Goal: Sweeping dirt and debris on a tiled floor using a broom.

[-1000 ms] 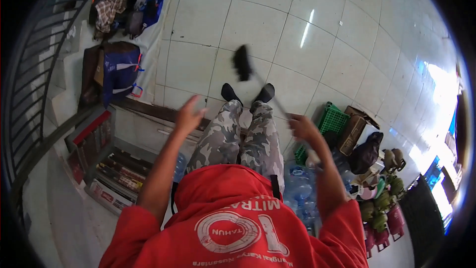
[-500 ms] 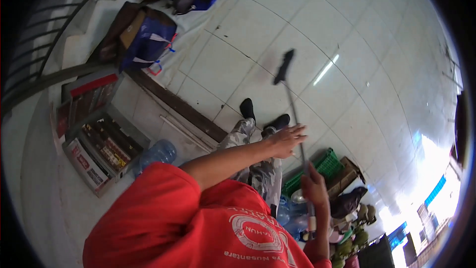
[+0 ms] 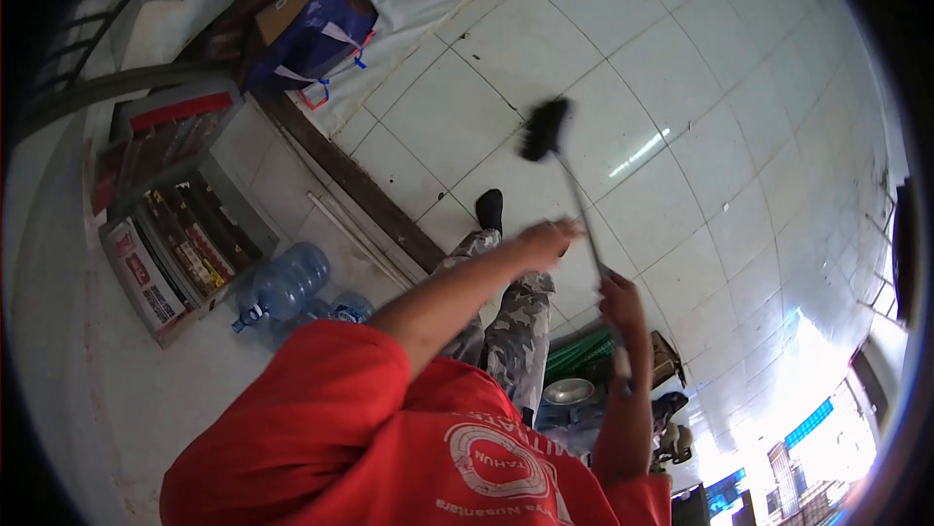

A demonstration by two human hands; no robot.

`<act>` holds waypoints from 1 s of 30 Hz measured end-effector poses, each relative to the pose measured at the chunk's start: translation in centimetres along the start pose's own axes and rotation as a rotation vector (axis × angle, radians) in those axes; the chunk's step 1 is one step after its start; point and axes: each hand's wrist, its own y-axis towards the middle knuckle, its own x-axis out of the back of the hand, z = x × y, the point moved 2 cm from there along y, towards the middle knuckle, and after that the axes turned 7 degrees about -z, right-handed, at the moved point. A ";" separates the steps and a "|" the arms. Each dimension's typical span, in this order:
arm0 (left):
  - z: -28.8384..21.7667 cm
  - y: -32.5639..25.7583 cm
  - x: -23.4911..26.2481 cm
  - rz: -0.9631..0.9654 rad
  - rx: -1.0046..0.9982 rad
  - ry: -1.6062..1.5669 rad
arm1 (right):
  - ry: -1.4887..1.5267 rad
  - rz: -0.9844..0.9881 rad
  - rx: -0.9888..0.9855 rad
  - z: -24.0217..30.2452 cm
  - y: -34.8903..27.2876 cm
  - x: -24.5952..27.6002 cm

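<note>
A long-handled broom [image 3: 576, 191] with a dark bristle head [image 3: 545, 129] reaches away from me over the floor. Its head is smeared by motion. My right hand [image 3: 621, 300] is closed around the handle, whose lower end runs back along my right forearm. My left hand [image 3: 547, 242] is just left of the handle, higher up toward the bristles. Blur hides its fingers, and I cannot tell whether they touch the handle.
Pale floor tiles [image 3: 671, 69] spread ahead. At left are an open grey case [image 3: 233, 205], clear water bottles [image 3: 292, 278] and a blue bag [image 3: 311, 35] beside a dark floor strip [image 3: 336, 176]. A green crate [image 3: 584, 356] and metal bowl [image 3: 568, 391] lie near my legs.
The broom head has swung slightly left, turning its broad side into view. My left hand has drawn a little left and up; the right has moved farther up in the picture. The view has shifted.
</note>
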 end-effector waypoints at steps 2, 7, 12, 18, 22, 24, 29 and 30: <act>-4.0 0.9 -0.4 0.001 -0.029 -0.025 | 0.280 -0.086 -0.420 -3.4 -3.0 2.2; -6.3 1.3 2.8 -0.033 -0.003 -0.050 | -0.233 -0.228 -0.113 0.5 -5.3 4.3; -0.2 -0.3 8.1 -0.407 0.131 -0.045 | 0.290 -0.122 -0.343 9.7 -6.2 2.2; 9.7 -3.6 16.0 -0.455 0.265 0.001 | 0.387 -0.007 0.021 17.7 12.9 -5.8; 10.8 -1.2 18.2 -0.344 0.389 0.029 | 0.515 0.154 -0.142 14.3 18.6 -4.5; 9.4 1.7 18.2 -0.272 0.319 0.012 | 0.392 0.049 -0.100 8.3 15.5 0.9; 1.1 12.5 12.1 -0.152 0.201 -0.269 | 0.425 -0.161 -0.652 -9.5 3.9 13.0; -1.0 14.1 10.8 -0.134 0.164 -0.321 | 0.566 -0.241 -0.677 -11.8 2.4 14.6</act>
